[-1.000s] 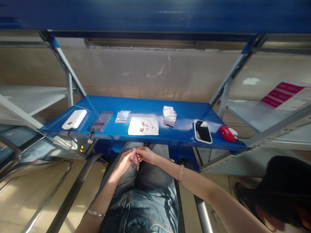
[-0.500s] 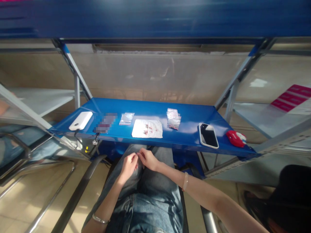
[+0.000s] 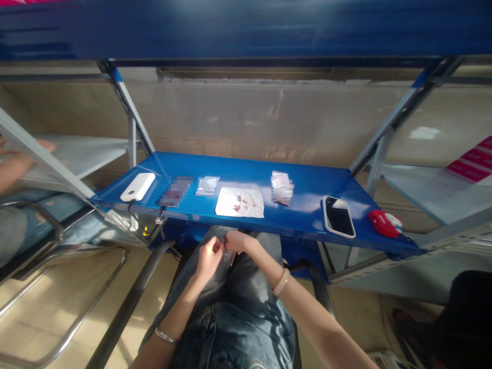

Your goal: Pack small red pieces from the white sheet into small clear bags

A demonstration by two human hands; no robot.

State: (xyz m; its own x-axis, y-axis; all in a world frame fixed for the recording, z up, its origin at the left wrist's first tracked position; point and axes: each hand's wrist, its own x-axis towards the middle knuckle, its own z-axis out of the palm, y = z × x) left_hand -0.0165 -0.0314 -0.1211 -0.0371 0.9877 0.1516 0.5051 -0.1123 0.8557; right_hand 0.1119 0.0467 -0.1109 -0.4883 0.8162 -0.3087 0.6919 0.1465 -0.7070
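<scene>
My left hand and my right hand meet over my lap in blue jeans, just below the front edge of the blue shelf. The fingertips of both pinch a small clear bag, which is mostly hidden by the fingers. On the shelf right above them lies a white sheet with small red pieces. A stack of small clear bags lies to its right and a single small clear bag to its left.
A white power bank with a cable and a blurred item sit on the shelf's left. A phone and a red case lie on its right. Another person's arm is at far left.
The view has shifted, so the shelf sits further right and higher. My hands stay together over my lap, and the small bag is more hidden by the fingers than a second ago.
</scene>
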